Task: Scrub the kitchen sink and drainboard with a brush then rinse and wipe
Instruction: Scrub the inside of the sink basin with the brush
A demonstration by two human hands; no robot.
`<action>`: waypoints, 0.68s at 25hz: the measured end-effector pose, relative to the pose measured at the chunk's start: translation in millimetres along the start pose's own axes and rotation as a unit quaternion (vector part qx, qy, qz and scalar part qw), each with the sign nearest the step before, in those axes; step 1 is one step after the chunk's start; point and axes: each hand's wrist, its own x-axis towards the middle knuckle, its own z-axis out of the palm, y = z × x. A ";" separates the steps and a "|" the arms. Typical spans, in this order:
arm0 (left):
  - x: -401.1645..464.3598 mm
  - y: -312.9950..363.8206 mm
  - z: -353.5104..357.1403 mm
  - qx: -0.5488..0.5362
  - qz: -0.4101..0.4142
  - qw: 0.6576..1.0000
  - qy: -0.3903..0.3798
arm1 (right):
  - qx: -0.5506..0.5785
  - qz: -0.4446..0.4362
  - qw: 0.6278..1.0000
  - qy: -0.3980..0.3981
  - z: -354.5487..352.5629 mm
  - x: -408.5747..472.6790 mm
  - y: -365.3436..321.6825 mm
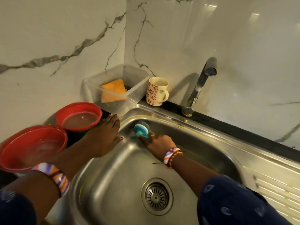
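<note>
A stainless steel sink (113,184) fills the lower middle, with a round drain strainer (157,196) at its bottom. My right hand (158,144) grips the teal handle of a round blue brush (140,128), whose head is pressed against the sink's far left inner corner. My left hand (105,135) rests flat, fingers straight, on the sink's left rim beside the bowls. The ribbed drainboard (276,189) lies to the right of the basin.
Two red bowls (32,146) (79,116) holding water stand left of the sink. A clear plastic box (116,88) with an orange sponge (113,90) sits in the corner, a patterned mug (156,91) beside it. The tap (200,85) rises behind the basin, against the marble wall.
</note>
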 end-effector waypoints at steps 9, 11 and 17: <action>7.6 -10.4 17.8 -0.026 0.044 0.997 0.063 | -0.086 0.029 0.996 -0.010 37.6 -42.2 13.5; 4.4 -8.7 14.0 -0.071 0.057 0.995 0.052 | -0.109 0.052 0.988 0.095 23.8 -13.9 5.0; -1.8 -7.9 12.4 -0.161 0.020 0.983 0.083 | 0.006 0.049 0.997 -0.062 41.6 -33.9 -7.6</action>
